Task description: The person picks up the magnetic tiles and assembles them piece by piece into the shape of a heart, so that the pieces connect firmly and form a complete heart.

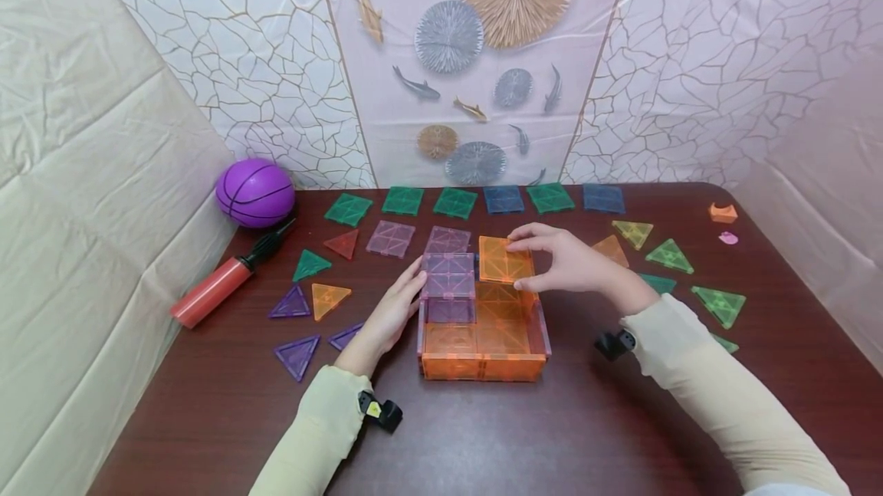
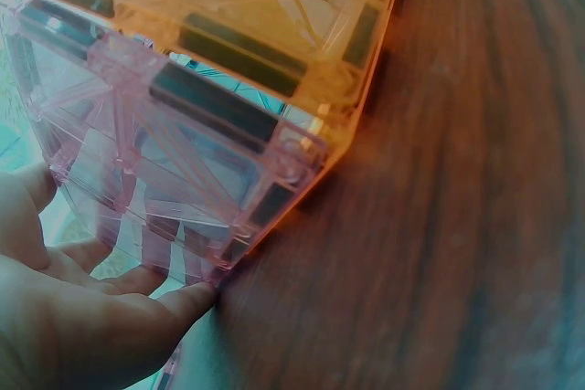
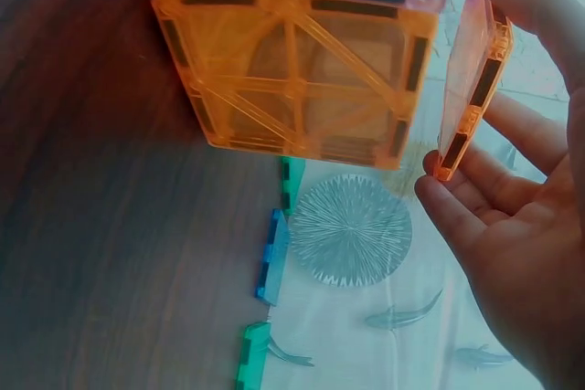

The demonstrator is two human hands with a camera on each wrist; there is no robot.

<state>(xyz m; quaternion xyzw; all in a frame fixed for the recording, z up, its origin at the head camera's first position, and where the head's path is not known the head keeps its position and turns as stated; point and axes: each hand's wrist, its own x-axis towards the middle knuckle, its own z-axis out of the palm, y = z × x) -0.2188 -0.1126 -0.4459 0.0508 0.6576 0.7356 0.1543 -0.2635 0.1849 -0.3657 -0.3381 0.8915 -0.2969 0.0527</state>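
fitting step, apparently: right grip (image 1: 571,258) pinches orange tile (image 1: 498,260) over box (image 1: 451,367), inset from far edge of counter (image 1: 490,438); left grip (image 1: 388,313), fingers extended, touches purple side (image 2: 174,171); next move likely calls for edge alignment

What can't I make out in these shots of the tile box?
Head view: full outline of the green piece, partly behind the right sleeve.
Head view: rest of the purple piece, behind the left wrist.
Head view: what the pink thing is; too small.
Left wrist view: rest of the orange wall, cut by the top edge.
Right wrist view: end of the held orange tile, cut by the top edge.
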